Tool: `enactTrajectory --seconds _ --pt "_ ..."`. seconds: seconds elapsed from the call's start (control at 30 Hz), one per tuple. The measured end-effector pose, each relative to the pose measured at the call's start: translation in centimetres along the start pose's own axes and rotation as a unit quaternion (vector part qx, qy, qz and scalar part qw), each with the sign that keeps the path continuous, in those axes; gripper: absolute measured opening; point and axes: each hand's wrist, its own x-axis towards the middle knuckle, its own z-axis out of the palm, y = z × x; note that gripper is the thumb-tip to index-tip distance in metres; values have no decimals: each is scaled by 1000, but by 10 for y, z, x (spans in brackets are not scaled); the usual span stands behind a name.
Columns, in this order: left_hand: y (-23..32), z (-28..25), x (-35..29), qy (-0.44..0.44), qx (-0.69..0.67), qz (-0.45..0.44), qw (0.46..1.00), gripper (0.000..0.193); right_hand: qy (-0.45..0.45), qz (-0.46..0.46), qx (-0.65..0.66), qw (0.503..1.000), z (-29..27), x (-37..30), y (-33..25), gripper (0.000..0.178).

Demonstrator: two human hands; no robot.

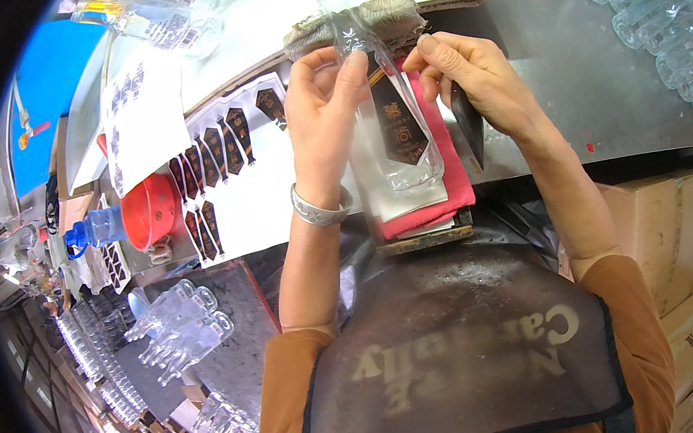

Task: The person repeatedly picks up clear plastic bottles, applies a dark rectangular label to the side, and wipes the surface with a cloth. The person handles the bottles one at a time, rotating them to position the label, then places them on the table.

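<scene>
A clear glass bottle lies in front of me, its neck toward the far side on a rolled grey cloth. A black pointed label with copper-coloured print lies along the bottle's body. At the label's upper end, my left hand has thumb and fingers closed on its left edge, close against the bottle's shoulder. My right hand is at the other side, thumb and forefinger pinched near the bottle. A flat black scraper hangs from its curled fingers. Beneath the bottle are a white cloth and a pink cloth.
Left of the bottle, a white sheet carries several black labels. Beyond it sit a red bowl and a blue-capped plastic bottle. Glass bottles stand in rows at far right. Cardboard boxes stand below the table's right edge.
</scene>
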Motion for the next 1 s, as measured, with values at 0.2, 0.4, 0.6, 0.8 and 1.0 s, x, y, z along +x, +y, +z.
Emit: enactTrajectory --seconds 0.2,0.4,0.6,0.8,1.0 --pt "-6 8 -3 29 46 61 997 42 33 12 28 999 1 0 13 44" --pt "-8 2 -4 -3 -74 7 997 44 216 129 318 914 -15 -4 49 43" --pt "-5 6 -4 1 -50 7 999 50 188 64 333 922 -9 -12 38 28" --pt "-1 -7 -14 -11 -98 -63 993 66 129 -151 -13 980 6 4 -15 21" --pt "-5 -20 -27 15 -91 -12 996 58 97 -402 -357 838 15 33 -62 28"
